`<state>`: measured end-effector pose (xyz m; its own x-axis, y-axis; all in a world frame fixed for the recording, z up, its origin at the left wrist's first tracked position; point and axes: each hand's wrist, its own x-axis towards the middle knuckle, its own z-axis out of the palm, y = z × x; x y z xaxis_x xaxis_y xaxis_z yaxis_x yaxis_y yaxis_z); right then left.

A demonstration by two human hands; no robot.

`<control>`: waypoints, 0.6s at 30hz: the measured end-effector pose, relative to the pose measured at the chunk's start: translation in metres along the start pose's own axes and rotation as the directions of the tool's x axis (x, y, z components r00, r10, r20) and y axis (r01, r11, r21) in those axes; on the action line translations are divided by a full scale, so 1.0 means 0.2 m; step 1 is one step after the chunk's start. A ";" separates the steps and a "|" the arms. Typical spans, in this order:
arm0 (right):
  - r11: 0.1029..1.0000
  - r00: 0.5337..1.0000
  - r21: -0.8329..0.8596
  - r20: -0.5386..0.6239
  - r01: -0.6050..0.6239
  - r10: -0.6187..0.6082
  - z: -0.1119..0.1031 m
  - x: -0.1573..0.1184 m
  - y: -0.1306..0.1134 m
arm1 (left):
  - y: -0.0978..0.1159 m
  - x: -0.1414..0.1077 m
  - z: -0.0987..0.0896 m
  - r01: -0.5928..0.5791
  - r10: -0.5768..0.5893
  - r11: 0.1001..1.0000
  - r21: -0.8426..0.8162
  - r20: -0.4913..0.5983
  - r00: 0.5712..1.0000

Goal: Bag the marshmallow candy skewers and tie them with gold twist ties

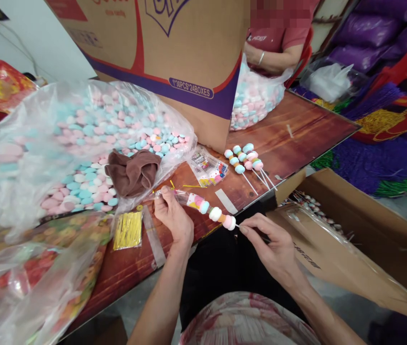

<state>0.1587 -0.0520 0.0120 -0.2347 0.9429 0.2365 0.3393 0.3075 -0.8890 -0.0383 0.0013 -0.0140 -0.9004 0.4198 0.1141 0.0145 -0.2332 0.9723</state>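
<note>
Candy skewer (215, 214) slants at the near edge of the worktop (307, 117); at four o'clock the right hand (268, 244) pinches its stick (238, 225) between closed fingers, and at ten the left hand (172, 215) has fingers seemingly closed on the clear wrapper (191, 200).

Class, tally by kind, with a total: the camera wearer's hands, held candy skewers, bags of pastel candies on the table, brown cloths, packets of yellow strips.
Left hand and right hand: 2
Held candy skewer: 1
Large bag and smaller bag: 2
Brown cloth: 1
Yellow strip packet: 1
Total: 7
</note>
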 end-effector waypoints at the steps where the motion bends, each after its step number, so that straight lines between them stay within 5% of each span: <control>1: 0.999 0.999 -0.038 -0.014 0.032 -0.032 0.00 0.00 0.00 | 0.00 0.00 0.00 -0.020 0.020 1.000 0.021 0.002 1.000; 7: 0.967 0.973 -0.140 -0.060 0.212 -0.222 0.01 -0.01 0.02 | 0.04 -0.03 -0.01 -0.004 -0.009 0.997 0.073 0.178 0.984; 13: 0.999 0.989 0.034 -0.144 -0.011 0.016 0.03 0.01 0.04 | 0.02 0.00 0.01 0.265 -0.228 0.955 -0.131 0.244 0.943; 18: 0.997 0.996 0.040 -0.067 -0.060 0.063 0.06 0.01 0.04 | 0.01 -0.02 -0.01 0.179 -0.162 0.983 -0.046 0.253 0.954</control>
<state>0.1503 -0.0487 0.0008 -0.1512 0.9668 0.2061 0.3163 0.2449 -0.9165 -0.0350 -0.0026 -0.0128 -0.7514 0.6598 0.0026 -0.1672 -0.1942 0.9666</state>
